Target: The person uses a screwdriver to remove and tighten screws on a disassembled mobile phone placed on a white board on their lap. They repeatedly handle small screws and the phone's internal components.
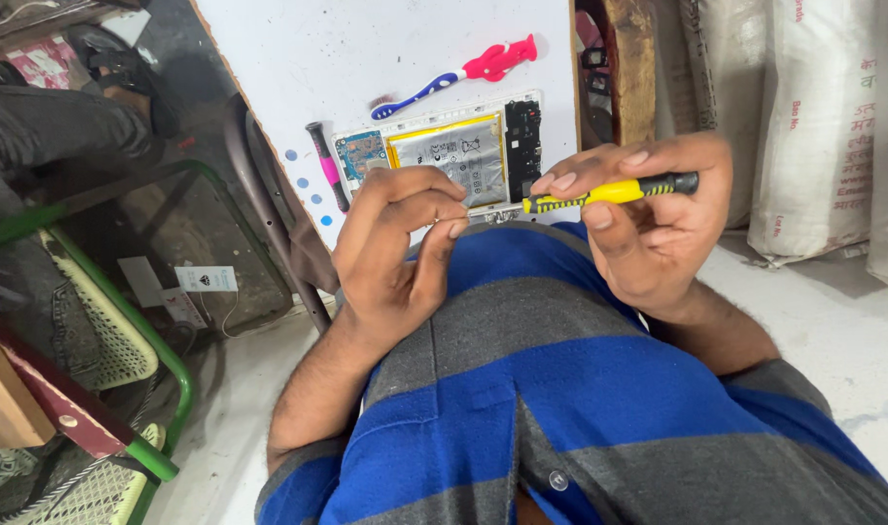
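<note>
Nearest the camera is the person's blue and grey striped shirt (522,389), filling the lower frame. Above it, the right hand (648,224) has its grip clenched on a yellow and black screwdriver (609,192), held level between thumb and fingers, its tip pointing toward the left hand. The left hand (400,248) is just beside that tip, fingers curled, thumb and forefinger pinched together; whether they hold anything is too small to tell.

Beyond the hands lies a white worktop (366,49). On it, near the edge by the hands, sits an opened phone (444,156), back off, with a silver battery between a blue circuit board and a black board. A pink and black tool (327,165) lies just left of the phone. Farther off lies a blue and pink toothbrush (458,73). White sacks (813,126) stand at the right, and a green-framed chair (123,321) at the left.
</note>
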